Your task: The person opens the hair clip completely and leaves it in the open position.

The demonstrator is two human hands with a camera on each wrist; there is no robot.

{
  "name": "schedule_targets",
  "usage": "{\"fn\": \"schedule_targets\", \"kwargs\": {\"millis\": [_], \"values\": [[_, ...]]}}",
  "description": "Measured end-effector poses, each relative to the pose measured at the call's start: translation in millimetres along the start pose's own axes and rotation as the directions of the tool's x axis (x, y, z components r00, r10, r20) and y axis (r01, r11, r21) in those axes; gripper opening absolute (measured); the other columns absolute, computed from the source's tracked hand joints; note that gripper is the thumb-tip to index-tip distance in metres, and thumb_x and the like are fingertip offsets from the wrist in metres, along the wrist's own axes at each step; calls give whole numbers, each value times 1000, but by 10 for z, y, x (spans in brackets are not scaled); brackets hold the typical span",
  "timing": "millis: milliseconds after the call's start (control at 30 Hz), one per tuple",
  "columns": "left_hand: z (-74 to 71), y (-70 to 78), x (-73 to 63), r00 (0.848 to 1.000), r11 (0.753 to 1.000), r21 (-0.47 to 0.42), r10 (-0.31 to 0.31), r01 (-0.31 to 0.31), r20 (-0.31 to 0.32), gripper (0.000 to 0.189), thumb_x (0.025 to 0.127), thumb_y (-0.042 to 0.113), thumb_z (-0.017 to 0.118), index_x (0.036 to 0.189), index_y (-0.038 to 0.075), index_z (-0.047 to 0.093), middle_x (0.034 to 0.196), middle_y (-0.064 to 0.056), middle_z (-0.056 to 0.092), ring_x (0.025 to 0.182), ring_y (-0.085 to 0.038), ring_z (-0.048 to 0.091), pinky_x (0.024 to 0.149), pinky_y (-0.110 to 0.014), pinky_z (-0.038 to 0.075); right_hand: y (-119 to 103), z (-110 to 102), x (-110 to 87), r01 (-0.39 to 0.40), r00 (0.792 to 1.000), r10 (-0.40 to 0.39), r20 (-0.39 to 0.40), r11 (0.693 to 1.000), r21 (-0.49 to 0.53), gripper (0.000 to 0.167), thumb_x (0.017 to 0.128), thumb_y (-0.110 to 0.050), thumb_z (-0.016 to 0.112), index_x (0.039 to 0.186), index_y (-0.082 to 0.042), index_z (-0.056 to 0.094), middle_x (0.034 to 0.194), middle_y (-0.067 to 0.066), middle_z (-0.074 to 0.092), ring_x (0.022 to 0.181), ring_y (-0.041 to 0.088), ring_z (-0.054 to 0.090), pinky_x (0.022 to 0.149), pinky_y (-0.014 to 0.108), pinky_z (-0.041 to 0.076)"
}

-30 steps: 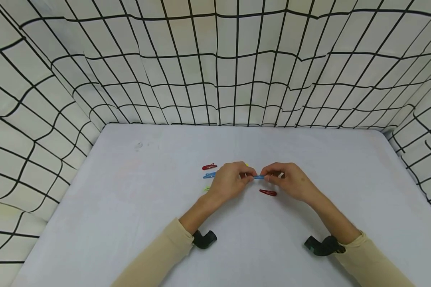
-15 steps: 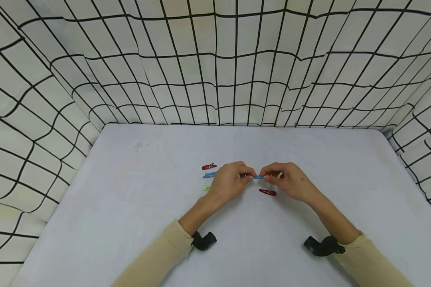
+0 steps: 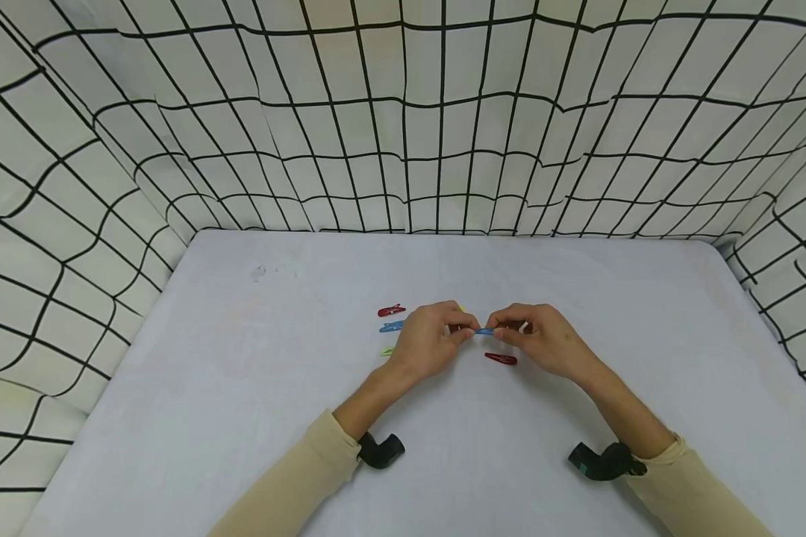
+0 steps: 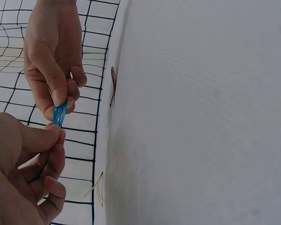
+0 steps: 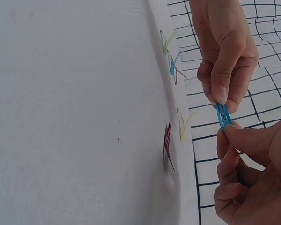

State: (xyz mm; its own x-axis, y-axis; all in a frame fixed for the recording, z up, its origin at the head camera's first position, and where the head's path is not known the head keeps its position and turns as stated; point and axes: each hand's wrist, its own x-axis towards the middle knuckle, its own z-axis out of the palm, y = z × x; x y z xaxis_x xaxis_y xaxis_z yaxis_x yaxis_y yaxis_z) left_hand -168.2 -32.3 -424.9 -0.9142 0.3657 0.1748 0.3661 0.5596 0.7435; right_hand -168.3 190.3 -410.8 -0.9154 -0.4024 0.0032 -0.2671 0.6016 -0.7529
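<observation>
A blue snap hair clip is stretched between both hands, held up above the table. My left hand pinches one end between thumb and forefinger. At the other end, the thumb and forefinger of my right hand grip it. In the left wrist view the blue clip shows its slim loops between the two thumbs. Just below the hands lies a dark red hair clip. Left of my left hand are a red clip, a second blue clip and a green clip, the last two partly hidden.
A yellow clip lies behind my left hand, mostly hidden in the head view. The white table runs back to white walls covered with black netting. Black wrist mounts sit at both sleeves.
</observation>
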Motion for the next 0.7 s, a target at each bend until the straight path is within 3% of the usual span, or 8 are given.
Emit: {"fn": "schedule_targets", "kwargs": {"millis": [700], "values": [[-30,-20,2,1000,999,-37,18,-17,17,9,92,8,78,97,13,84,89,1,74,77,-11,58,66,-18,40,14,9,6,4,1000,-4,6,1000,3,14,99,-15,71,111,-14,79,103,3,78,89,14,60,78,26,48]]}}
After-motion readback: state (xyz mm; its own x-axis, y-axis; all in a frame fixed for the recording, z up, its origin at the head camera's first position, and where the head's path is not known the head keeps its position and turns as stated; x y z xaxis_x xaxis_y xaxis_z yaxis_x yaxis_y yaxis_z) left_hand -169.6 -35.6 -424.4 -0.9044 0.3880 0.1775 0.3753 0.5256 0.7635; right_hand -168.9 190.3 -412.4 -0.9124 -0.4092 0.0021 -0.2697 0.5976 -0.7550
